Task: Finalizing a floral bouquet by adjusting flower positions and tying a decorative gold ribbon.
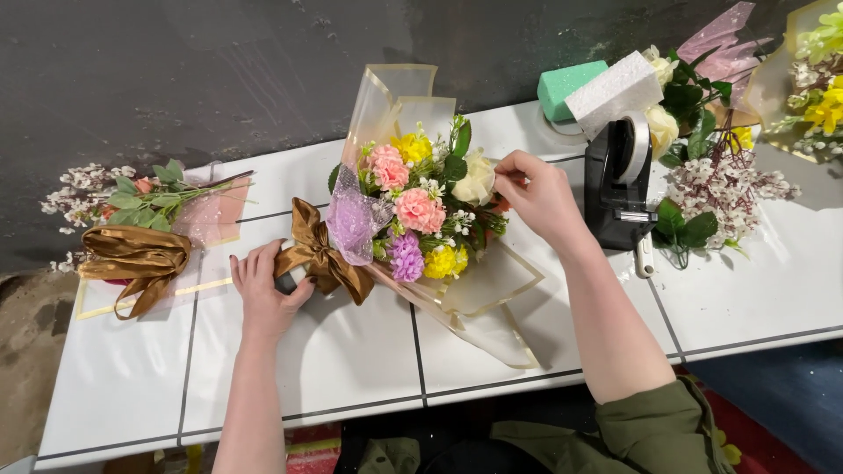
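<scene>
At the left edge of the white tiled bench (pixel 351 360) lies a small wrapped posy (pixel 145 228) with green leaves, white sprigs and a bronze satin bow, partly overhanging the back edge. Just right of it, the left hand (pixel 263 294) is closed around the stem end of the main bouquet (pixel 413 219), right beside its bronze ribbon bow (pixel 318 254). The bouquet lies tilted across the middle of the bench, its pink, yellow, purple and cream flowers in sheer gold-edged wrap and a lilac mesh. The right hand (pixel 537 195) is at the flower heads, fingertips pinched on a cream bloom. Farther right stands a black tape dispenser (pixel 619 189), then a green foam block (pixel 566 86) and a white one (pixel 615 92) near the back edge. Loose flowers (pixel 716 175) and another wrapped bunch (pixel 812 79) fill the right corner.
</scene>
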